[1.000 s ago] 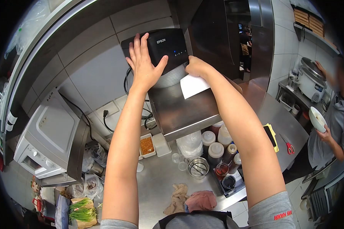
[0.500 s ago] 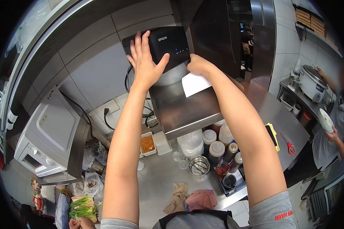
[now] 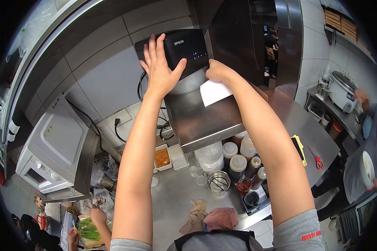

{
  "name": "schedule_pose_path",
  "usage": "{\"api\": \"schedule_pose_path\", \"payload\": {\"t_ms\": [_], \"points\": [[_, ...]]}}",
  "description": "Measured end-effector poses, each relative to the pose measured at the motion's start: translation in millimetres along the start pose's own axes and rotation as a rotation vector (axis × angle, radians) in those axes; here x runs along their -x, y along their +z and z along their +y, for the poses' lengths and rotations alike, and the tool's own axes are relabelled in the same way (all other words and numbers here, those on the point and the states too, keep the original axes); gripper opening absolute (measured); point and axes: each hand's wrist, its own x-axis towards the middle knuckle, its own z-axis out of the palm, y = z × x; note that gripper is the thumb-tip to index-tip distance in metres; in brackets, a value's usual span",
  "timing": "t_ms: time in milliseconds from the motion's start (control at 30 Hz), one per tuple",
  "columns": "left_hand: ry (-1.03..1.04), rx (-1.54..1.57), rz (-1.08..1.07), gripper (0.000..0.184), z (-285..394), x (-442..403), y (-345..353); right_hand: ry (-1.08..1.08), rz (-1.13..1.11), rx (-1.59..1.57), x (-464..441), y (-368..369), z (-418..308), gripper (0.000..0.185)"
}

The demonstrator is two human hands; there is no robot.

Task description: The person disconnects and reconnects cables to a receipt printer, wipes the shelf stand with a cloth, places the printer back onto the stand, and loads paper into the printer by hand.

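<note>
A black Epson receipt printer sits on a stack of pale round plates or lids on a steel shelf. My left hand lies flat with spread fingers against the printer's left side and front. At the lower right corner of the printer, my right hand is closed on a sheet of white paper, which hangs below it over the shelf. The fingertips of that hand are partly hidden. Small blue and reddish lights glow on the printer's front.
Below the shelf stand several sauce bottles, a metal pot and a tub of orange crumbs. Red scissors lie at right. A white oven is at left. Other people work at both sides, one by green stalks.
A reddish light has come on beside the blue one on the printer. My hands have hardly moved. The person at right has shifted with a plate; hands at lower left have moved up.
</note>
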Motion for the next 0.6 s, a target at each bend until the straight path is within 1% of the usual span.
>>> {"api": "schedule_pose_path", "payload": {"t_ms": [400,600], "points": [[-0.002,0.003,-0.002,0.087,0.1,0.0,-0.1,0.040,-0.031,-0.006,-4.2,1.2,1.6,0.038],[-0.001,0.000,-0.003,0.087,0.0,-0.3,-0.3,0.021,-0.036,-0.014,1.0,-2.2,-1.9,0.038]]}}
